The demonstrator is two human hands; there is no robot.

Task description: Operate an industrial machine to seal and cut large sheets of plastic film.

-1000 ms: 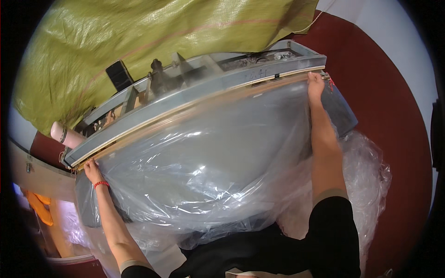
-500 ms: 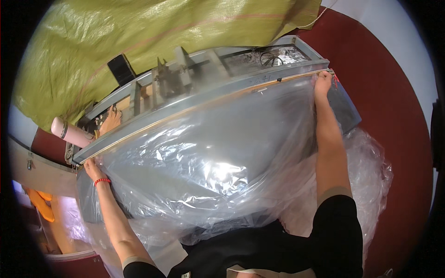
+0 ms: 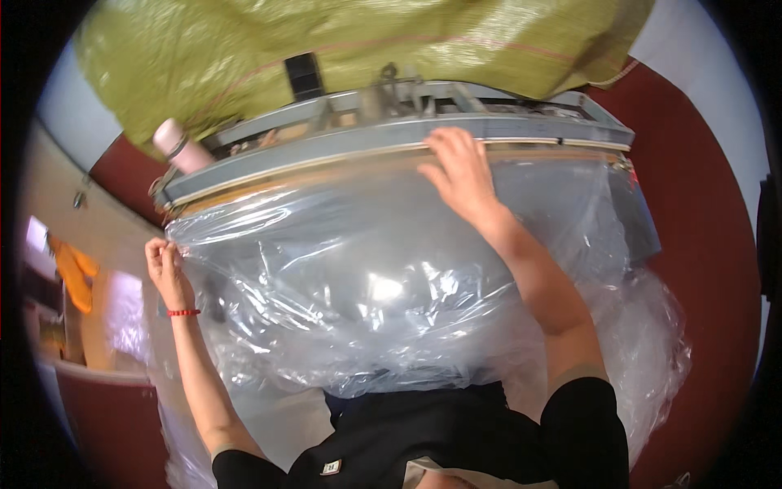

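Clear plastic film (image 3: 350,269) is spread over a grey surface in front of me and gathers in folds near my body. At the film's upper left corner, my left hand (image 3: 169,269) is closed in a pinch on its edge; a red bead bracelet is on that wrist. My right hand (image 3: 463,173) is open, fingers spread, over the film just right of the middle. Its fingertips reach the long grey metal rail (image 3: 326,149) along the far side. A thin wooden strip (image 3: 277,177) runs along the rail's near side.
Behind the rail is a divided tray (image 3: 481,102) with metal tools, blurred. A pink bottle (image 3: 181,148) leans at its left end, and a dark phone (image 3: 304,76) lies beyond on a yellow-green woven sheet (image 3: 456,41). Loose film (image 3: 648,350) hangs at the right over dark red floor (image 3: 700,236).
My right hand has left the rail's right end and moved left to its middle, opening. My left hand has come down from the rail's left end, drawing the film corner. The view has shifted.
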